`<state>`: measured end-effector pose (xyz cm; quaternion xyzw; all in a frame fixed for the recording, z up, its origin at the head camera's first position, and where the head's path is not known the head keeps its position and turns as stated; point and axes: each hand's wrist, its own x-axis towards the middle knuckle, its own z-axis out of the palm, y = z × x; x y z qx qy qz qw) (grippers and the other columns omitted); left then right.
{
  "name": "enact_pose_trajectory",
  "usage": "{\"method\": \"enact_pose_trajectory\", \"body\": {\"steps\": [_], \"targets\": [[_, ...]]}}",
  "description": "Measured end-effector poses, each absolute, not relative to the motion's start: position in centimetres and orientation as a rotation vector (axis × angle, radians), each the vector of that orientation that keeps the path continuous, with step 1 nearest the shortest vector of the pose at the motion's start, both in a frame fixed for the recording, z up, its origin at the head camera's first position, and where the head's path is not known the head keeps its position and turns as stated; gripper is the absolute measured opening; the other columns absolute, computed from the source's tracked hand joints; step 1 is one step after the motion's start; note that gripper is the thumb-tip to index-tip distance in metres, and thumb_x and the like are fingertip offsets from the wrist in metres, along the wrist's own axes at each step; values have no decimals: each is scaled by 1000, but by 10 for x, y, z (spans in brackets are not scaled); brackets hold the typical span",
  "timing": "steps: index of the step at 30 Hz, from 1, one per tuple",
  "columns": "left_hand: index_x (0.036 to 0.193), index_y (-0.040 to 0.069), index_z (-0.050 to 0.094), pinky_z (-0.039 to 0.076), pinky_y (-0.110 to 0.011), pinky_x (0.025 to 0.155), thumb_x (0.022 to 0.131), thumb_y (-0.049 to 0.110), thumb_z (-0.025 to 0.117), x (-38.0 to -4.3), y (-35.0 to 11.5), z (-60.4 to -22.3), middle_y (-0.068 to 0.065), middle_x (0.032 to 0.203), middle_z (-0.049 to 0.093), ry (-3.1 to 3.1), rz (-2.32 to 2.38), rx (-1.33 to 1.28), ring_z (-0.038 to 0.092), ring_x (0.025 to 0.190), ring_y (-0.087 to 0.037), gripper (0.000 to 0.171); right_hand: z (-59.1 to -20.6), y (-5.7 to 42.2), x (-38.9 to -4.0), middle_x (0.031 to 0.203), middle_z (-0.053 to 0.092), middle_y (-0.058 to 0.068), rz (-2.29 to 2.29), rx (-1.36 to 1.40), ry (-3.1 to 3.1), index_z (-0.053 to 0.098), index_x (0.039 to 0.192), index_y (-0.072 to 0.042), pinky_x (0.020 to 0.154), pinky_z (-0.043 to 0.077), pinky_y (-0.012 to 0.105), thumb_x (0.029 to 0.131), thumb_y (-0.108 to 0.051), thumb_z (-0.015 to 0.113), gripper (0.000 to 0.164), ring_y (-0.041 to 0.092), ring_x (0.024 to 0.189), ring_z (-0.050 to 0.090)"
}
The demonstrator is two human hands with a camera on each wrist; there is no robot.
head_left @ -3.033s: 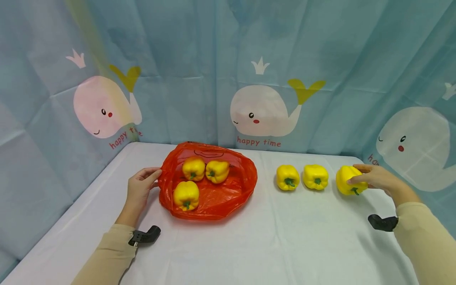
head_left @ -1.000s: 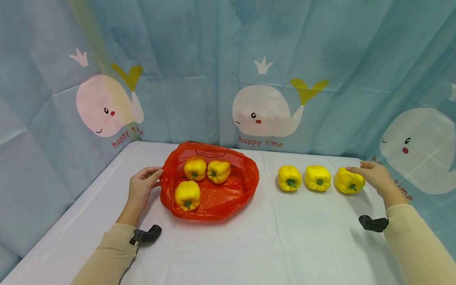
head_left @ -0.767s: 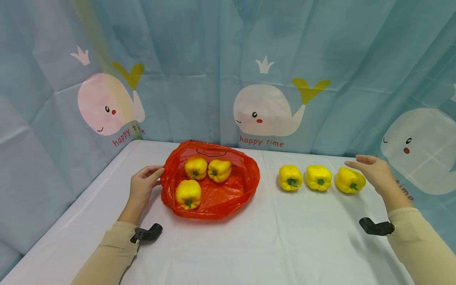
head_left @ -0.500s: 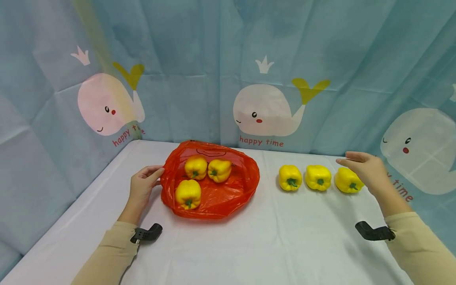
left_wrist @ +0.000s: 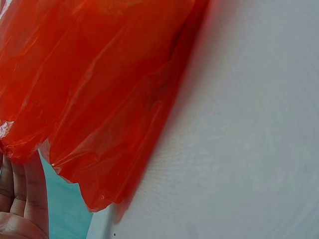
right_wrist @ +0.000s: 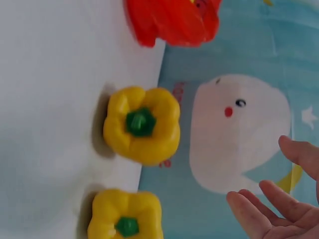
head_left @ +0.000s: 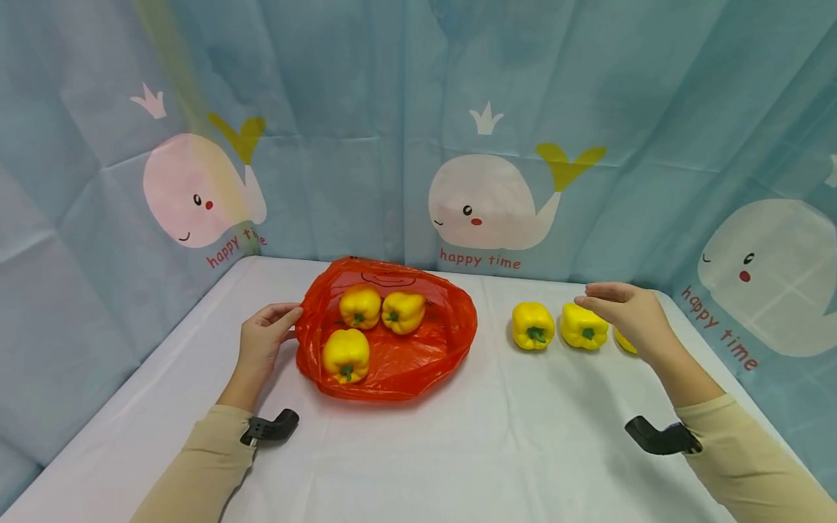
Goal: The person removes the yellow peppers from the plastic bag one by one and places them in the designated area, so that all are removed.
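Observation:
My left hand point(head_left: 263, 347) pinches the left rim of a red plastic bag point(head_left: 405, 370), whose mouth gapes toward me. Inside the bag lie three yellow bell peppers point(head_left: 346, 356). To the right, three more stand in a row: a left pepper point(head_left: 532, 326), a middle pepper point(head_left: 582, 327) and a right pepper point(head_left: 624, 342). My right hand point(head_left: 631, 314) hovers over the row with nothing in it, fingertips near the top of the middle pepper, hiding most of the right one. In the right wrist view its fingers are spread beside two peppers, apart from them.
A white cloth point(head_left: 418, 465) covers the table. Behind it and at both sides hangs a blue curtain point(head_left: 340, 196) printed with whales. A black band with a camera mount point(head_left: 662, 437) is on the right wrist, and a similar one point(head_left: 269, 428) on the left.
My right hand has let go of the rightmost pepper, risen and moved left above the middle one. That pepper was set slightly leftward. My left hand keeps its place at the bag.

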<state>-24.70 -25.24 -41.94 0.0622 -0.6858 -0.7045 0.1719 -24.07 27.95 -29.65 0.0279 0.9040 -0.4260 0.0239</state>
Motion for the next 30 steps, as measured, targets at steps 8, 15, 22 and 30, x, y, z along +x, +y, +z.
{"method": "enact_pose_trajectory", "body": {"steps": [8, 15, 22, 30], "targets": [[100, 16, 73, 58, -15, 69, 91, 29, 73, -247, -252, -419, 17, 84, 72, -1955, -1995, 191, 67, 77, -2, 16, -298, 248, -237, 148, 50, 19, -1375, -3, 2707, 50, 142, -5, 113, 41, 55, 94, -52, 62, 69, 36, 134, 46], [96, 20, 73, 59, -16, 68, 91, 28, 73, -246, -251, -418, 15, 84, 72, -1949, -2003, 174, 67, 75, -2, 10, -299, 222, -234, 144, 55, 17, -1421, -35, 2660, 55, 138, -5, 115, 40, 53, 91, -49, 67, 66, 34, 133, 49], [95, 22, 73, 59, -16, 68, 91, 29, 73, -246, -250, -417, 17, 83, 71, -1972, -1974, 182, 67, 76, -2, 9, -301, 199, -234, 140, 60, 14, -1445, -71, 2588, 57, 137, -8, 114, 42, 51, 92, -46, 68, 60, 30, 130, 53], [97, 19, 73, 58, -15, 68, 92, 28, 72, -246, -251, -419, 17, 82, 71, -1960, -1990, 176, 67, 75, -1, 11, -304, 173, -240, 137, 62, 14, -1605, -76, 2464, 59, 135, -6, 106, 48, 40, 93, -39, 68, 54, 30, 130, 58]]}}
